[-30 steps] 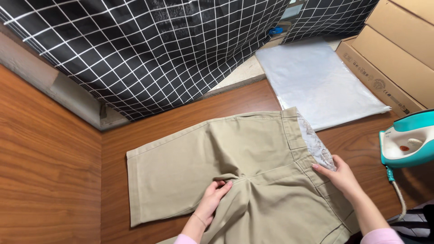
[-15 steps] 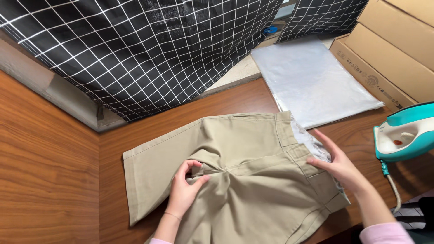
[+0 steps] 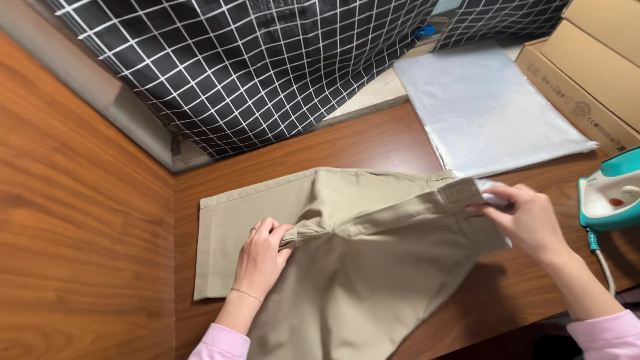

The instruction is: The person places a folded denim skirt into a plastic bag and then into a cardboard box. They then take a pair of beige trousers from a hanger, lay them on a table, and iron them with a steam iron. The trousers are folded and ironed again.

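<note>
A wide wooden table (image 3: pixel 87 220) with a reddish-brown grain fills the view from above. Along its far edge hangs a large black fabric sheet with a white grid pattern (image 3: pixel 267 67). In the middle of the table lies a pair of beige cotton shorts (image 3: pixel 360 253), spread flat on the left leg and lifted into a fold toward the near edge. To the upper right, a stack of clear, flat plastic bags (image 3: pixel 487 107) rests on the wood, touching the shorts' waistband corner. Beyond it, at the right edge, stand 2 brown cardboard boxes (image 3: pixel 593 60). Lower right, a teal and white steam iron (image 3: pixel 610 197) sits near the table edge, its cord (image 3: pixel 603 263) trailing down.

The left hand (image 3: pixel 261 257), in a pink sleeve, pinches a bunch of fabric at the crotch seam, fingers closed on the cloth. The right hand (image 3: pixel 530 220) grips the waistband at the right end, fingers curled around it, holding it raised just beside the iron.
</note>
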